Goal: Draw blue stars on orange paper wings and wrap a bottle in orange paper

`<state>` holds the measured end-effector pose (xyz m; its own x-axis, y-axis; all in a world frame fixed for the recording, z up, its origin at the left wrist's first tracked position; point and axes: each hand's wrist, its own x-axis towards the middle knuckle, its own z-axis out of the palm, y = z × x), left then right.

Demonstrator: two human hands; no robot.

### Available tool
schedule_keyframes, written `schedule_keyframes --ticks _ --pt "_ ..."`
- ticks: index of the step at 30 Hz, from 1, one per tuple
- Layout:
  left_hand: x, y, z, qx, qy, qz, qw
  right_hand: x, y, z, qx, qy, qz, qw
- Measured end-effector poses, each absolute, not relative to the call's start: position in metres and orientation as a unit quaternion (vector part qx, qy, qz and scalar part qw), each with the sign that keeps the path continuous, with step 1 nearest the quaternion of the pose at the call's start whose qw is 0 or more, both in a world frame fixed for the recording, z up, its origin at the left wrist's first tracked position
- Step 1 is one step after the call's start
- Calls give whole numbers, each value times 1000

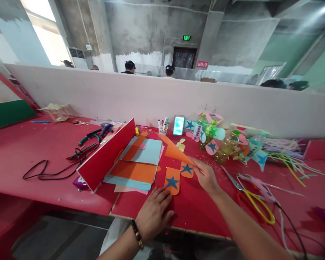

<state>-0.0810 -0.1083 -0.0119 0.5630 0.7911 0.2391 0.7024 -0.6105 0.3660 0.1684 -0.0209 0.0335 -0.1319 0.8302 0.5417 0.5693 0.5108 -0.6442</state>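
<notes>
My right hand point(206, 177) pinches the corner of an orange paper sheet point(176, 151), which is lifted at a slant above the red table. My left hand point(156, 210) lies flat near the table's front edge, wearing a beaded bracelet; its fingertips are at the lower end of an orange cutout point(169, 173) with a dark blue star. Just below the raised sheet is a second orange cutout point(189, 174) with a star, partly covered by my right hand. To the left lies a stack of blue, orange and pink paper point(146, 153).
A red divider panel point(108, 155) stands left of the paper. Scissors point(249, 196) and a glue gun point(257, 186) lie at the right. Bottles point(227, 146) with paper shapes, a pen cup point(163, 130) and a lit phone point(178, 125) stand along the back partition.
</notes>
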Motion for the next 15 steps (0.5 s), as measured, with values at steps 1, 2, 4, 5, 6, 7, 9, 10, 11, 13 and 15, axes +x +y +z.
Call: schedule_keyframes --ticks 1,2,4,5,6,7,9,10,11,13,15 --pt "-81 -108 -12 877 426 188 114 172 -33 30 -469 -746 124 456" --pt "-81 -108 -13 878 427 184 112 175 -46 27 -459 -757 108 452" --pt "-82 -108 -14 878 429 180 111 184 -73 21 -439 -783 96 431" --pt "-82 -108 -14 878 429 181 111 188 -88 18 -433 -794 92 417" --pt "-82 -108 -13 878 429 183 112 194 -102 14 -430 -802 86 406" --pt "-81 -108 -13 878 426 185 115 199 -116 11 -425 -810 80 395" --pt "-81 -108 -11 881 419 184 123 212 -142 2 -423 -823 68 373" --pt "-81 -108 -10 882 417 180 126 218 -153 -3 -423 -830 59 359" --pt "-80 -107 -9 884 415 175 128 224 -164 -7 -424 -833 47 352" --pt "-79 -104 -7 888 413 159 125 234 -182 -14 -415 -842 22 344" --pt "-77 -100 -6 893 408 148 117 241 -196 -18 -409 -848 23 336"
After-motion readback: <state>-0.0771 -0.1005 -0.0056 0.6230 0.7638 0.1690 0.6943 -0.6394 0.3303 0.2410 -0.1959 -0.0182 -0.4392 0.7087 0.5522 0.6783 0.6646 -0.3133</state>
